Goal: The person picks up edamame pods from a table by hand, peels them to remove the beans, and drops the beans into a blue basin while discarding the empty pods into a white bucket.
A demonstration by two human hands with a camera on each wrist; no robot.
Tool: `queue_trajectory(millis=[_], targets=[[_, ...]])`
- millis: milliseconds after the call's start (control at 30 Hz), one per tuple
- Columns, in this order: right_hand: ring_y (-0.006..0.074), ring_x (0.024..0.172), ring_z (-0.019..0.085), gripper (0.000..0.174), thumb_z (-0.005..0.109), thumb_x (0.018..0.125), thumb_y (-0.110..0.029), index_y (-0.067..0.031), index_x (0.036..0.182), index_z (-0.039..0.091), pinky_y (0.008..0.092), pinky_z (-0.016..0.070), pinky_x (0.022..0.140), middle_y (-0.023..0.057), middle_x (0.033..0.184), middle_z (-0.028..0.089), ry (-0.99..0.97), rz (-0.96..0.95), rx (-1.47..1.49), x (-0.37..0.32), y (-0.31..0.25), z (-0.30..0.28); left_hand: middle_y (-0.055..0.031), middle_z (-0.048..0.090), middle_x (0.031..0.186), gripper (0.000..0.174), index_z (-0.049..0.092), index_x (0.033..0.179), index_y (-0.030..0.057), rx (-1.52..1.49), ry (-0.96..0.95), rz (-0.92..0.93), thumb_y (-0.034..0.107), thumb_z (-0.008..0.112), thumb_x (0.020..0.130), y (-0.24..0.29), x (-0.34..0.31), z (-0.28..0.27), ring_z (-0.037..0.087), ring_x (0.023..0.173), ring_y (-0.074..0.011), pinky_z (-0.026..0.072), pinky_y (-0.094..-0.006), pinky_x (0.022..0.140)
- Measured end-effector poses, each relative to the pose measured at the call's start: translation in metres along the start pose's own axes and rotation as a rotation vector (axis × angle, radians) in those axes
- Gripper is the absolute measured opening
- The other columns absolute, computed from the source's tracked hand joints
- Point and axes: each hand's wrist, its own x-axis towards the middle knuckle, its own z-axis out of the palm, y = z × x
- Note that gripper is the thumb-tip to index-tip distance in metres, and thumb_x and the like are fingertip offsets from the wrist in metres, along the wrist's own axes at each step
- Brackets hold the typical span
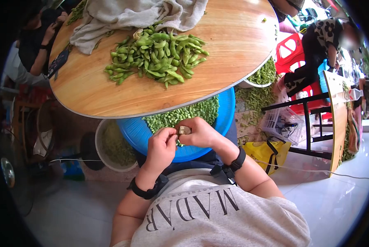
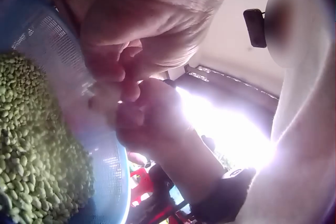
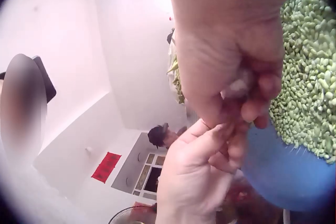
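Both hands meet over a blue basin [image 1: 229, 111] of shelled green beans [image 1: 190, 112]. The left hand [image 1: 161, 148] has its fingers curled, with thumb and fingertips at the right hand's fingertips; whatever lies between them is hidden. Curled fingers of the right hand [image 1: 201, 133] hold a small pale thing [image 1: 185, 130], blurred in the right wrist view. In the left wrist view the left hand [image 2: 152, 19] is above the right hand [image 2: 157, 119]. The beans [image 3: 310, 71] lie beside the right hand [image 3: 231, 50] in the right wrist view, with the left hand [image 3: 191, 176] below it.
A round wooden table [image 1: 229, 49] bears a heap of green pods [image 1: 155, 57] and a grey cloth [image 1: 122, 16]. A pale bucket [image 1: 99, 142] stands left of the basin, a yellow bag [image 1: 266, 154] right. Pods [image 1: 254, 99] litter the floor; other people are around.
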Motion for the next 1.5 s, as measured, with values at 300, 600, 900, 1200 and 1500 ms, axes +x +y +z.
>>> queue_trajectory(millis=[300,600,900,1200,1500], targets=[[0.0097,0.059,0.057,0.02,0.056,0.073,-0.006,0.0047,0.089,0.06,0.0229,0.0462,0.053,0.0047,0.069,0.06,0.003,0.144,0.314,0.002,0.0,0.001,-0.0065,0.057,0.072,0.012,0.051,0.091,-0.003,-0.276,0.049,-0.142,-0.008,0.05,0.08,-0.015,0.009,0.005,0.055,0.056,-0.0091,0.044,-0.0222,0.047],[0.0332,0.063,0.059,0.034,0.054,0.065,-0.002,-0.0004,0.098,0.06,0.0387,0.0493,0.059,0.0187,0.073,0.06,0.292,-0.433,-0.483,0.017,0.04,0.007,-0.0059,0.054,0.076,0.017,0.049,0.093,-0.0028,-0.116,0.025,-0.082,-0.007,0.054,0.078,-0.016,0.007,-0.002,0.054,0.057,-0.0085,0.0446,-0.0204,0.048],[0.0355,0.057,0.052,0.023,0.07,0.069,-0.016,-0.003,0.066,0.05,0.0399,0.0407,0.05,0.0141,0.059,0.049,0.315,-0.411,-0.465,-0.011,-0.082,-0.037,-0.0062,0.059,0.068,0.011,0.058,0.091,0.0012,0.114,0.467,-0.264,0.003,0.058,0.08,-0.05,-0.016,-0.085,0.054,0.053,-0.0113,0.0432,-0.0239,0.047],[0.0341,0.06,0.054,0.006,0.058,0.071,-0.008,-0.002,0.073,0.058,0.0403,0.0444,0.055,0.0162,0.066,0.055,0.543,-0.597,-0.536,0.047,-0.112,-0.058,-0.0108,0.062,0.081,0.022,0.06,0.1,-0.0008,0.486,0.586,-0.285,0.011,0.057,0.081,-0.056,-0.053,-0.138,0.06,0.073,-0.025,0.0468,-0.031,0.067],[0.0239,0.073,0.06,0.022,0.068,0.068,0.001,-0.0018,0.088,0.06,0.0316,0.0498,0.061,0.0112,0.083,0.057,0.39,-0.849,-0.32,-0.019,-0.064,0.018,-0.0067,0.06,0.106,0.022,0.059,0.104,0.0038,-1.305,-0.004,-0.265,0.016,0.057,0.085,0.039,-0.01,-0.023,0.057,0.084,-0.0114,0.0438,-0.0226,0.065]])
